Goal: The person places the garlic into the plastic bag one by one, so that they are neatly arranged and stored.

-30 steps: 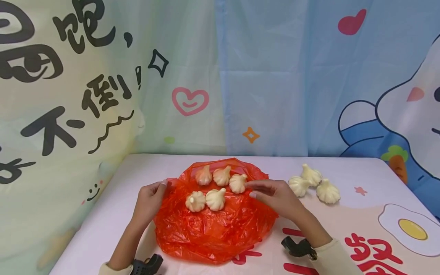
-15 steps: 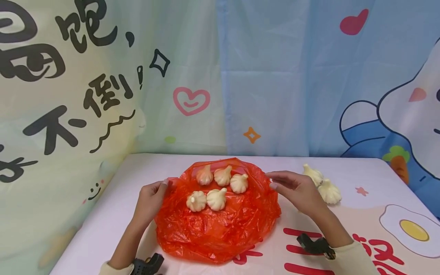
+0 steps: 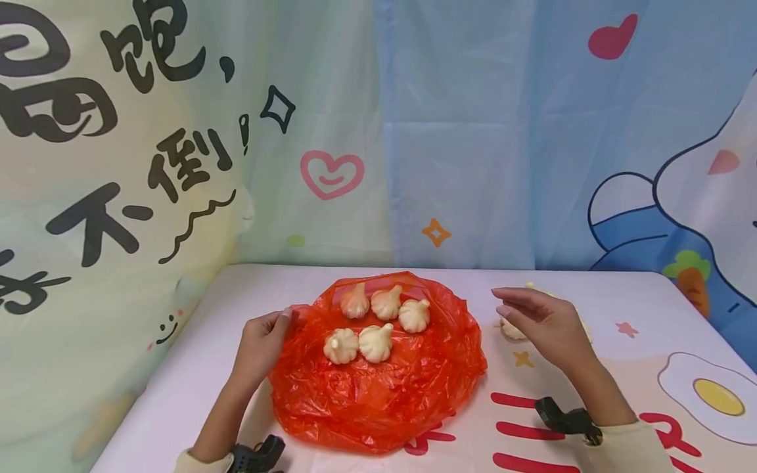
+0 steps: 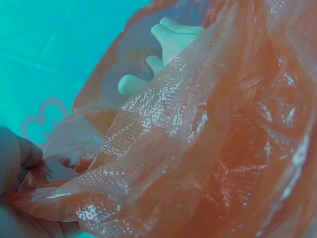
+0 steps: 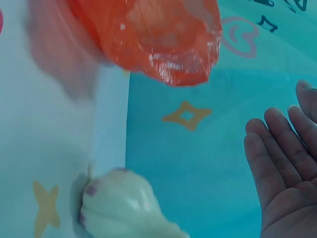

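Observation:
A red plastic bag (image 3: 378, 394) lies on the table with several garlic bulbs (image 3: 375, 343) in its mouth area, in a row of three and a pair. My left hand (image 3: 260, 345) pinches the bag's left edge; the left wrist view shows the thumb and fingers (image 4: 30, 151) on the thin film. My right hand (image 3: 547, 328) is apart from the bag, above the loose garlic bulbs on the right and partly hiding them. In the right wrist view its fingers are extended with nothing in them, and one loose garlic bulb (image 5: 126, 206) shows below.
The table (image 3: 621, 299) has a printed cloth with a fried egg picture (image 3: 710, 397) and red lettering. A patterned curtain (image 3: 461, 131) hangs behind the table's back edge. Each wrist carries a black camera (image 3: 568, 420).
My right hand has drawn away from the rightmost garlic bulb in the bag and moved right, over the loose bulbs. My left hand keeps its pinch on the bag.

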`<action>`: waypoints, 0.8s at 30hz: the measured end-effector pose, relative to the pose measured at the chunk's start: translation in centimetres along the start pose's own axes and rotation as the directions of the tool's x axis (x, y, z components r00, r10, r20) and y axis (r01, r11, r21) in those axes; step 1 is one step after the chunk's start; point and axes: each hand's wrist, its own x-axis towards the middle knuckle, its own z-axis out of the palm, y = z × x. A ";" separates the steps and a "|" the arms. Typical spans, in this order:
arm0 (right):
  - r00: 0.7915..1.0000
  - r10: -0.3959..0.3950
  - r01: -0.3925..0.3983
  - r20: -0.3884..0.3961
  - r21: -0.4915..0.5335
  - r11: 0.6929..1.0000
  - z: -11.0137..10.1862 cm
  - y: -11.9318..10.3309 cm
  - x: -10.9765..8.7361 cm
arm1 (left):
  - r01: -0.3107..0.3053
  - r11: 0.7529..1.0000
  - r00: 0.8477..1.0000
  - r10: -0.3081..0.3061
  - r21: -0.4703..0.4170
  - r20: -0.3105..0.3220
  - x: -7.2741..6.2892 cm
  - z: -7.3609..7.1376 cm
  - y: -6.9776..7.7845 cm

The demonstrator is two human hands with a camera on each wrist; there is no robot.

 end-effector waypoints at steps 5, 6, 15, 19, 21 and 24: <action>0.998 0.036 -0.037 -0.047 -0.018 0.999 -0.6 1.2 -0.1 | -0.020 1.000 1.000 0.020 -0.002 -0.010 0.1 -0.1 -0.1; 0.997 0.050 -0.051 -0.060 -0.015 0.999 -0.8 1.4 -0.1 | -0.021 1.000 1.000 0.021 -0.004 -0.011 0.1 -0.1 -0.2; 0.974 0.165 -0.170 -0.154 -0.023 0.985 -1.5 3.5 0.0 | -0.021 1.000 1.000 0.021 -0.006 -0.014 -0.1 -0.1 -0.3; 0.963 0.212 -0.217 -0.165 -0.012 0.976 -1.4 4.3 -0.1 | -0.015 1.000 1.000 0.015 -0.008 -0.009 -0.1 0.0 -0.3; 0.958 0.232 -0.236 -0.171 -0.005 0.972 -1.2 4.7 -0.2 | -0.007 1.000 1.000 0.007 -0.011 -0.007 -0.1 0.0 -0.3; 0.947 0.261 -0.265 -0.189 0.003 0.964 -1.0 5.3 -0.3 | 0.001 1.000 1.000 -0.002 -0.015 -0.004 0.0 0.1 -0.2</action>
